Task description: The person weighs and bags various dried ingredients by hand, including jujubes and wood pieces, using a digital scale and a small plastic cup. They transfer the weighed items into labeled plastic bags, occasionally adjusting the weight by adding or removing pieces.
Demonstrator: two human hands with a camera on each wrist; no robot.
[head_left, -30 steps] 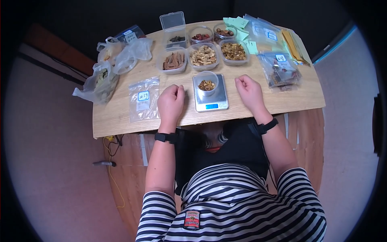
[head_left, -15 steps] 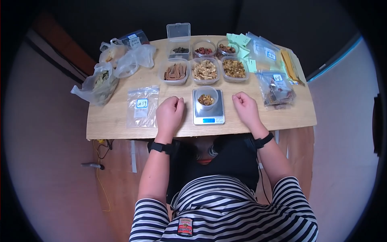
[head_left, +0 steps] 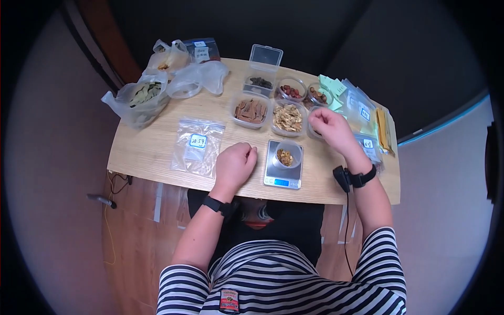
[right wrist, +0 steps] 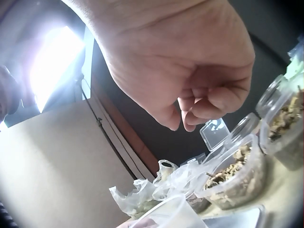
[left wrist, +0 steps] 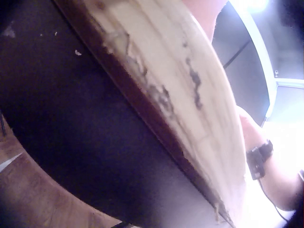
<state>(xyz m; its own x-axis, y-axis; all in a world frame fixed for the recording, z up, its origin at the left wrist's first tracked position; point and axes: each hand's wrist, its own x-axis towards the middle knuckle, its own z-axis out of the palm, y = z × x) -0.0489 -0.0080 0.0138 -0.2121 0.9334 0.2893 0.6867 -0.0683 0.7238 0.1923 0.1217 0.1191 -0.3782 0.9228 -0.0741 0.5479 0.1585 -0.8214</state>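
My left hand (head_left: 235,167) rests on the table, fingers loosely curled and holding nothing, between a flat zip bag (head_left: 184,152) and a digital scale (head_left: 270,172). On the scale stands a clear cup (head_left: 296,153) with brown-yellow dried pieces (head_left: 284,157). Raised over the right-hand front container (head_left: 313,132), which it partly covers, is my right hand (head_left: 338,135). In the right wrist view that hand (right wrist: 175,61) is empty, its fingers loosely bent and the thumb apart from them. The left wrist view shows the table edge (left wrist: 156,92) but not the left fingers.
Containers of bark strips (head_left: 250,111), pale slices (head_left: 287,118), dark pieces (head_left: 260,82) and red fruit (head_left: 291,91) stand behind the scale. Plastic bags (head_left: 139,102) lie at the left. Green papers (head_left: 332,84), zip bags (head_left: 358,107) and yellow packets (head_left: 385,131) lie at the right.
My right hand has left its place beside the scale and moved forward over the right front container. The left hand stays beside the scale. The head view has shifted and turned.
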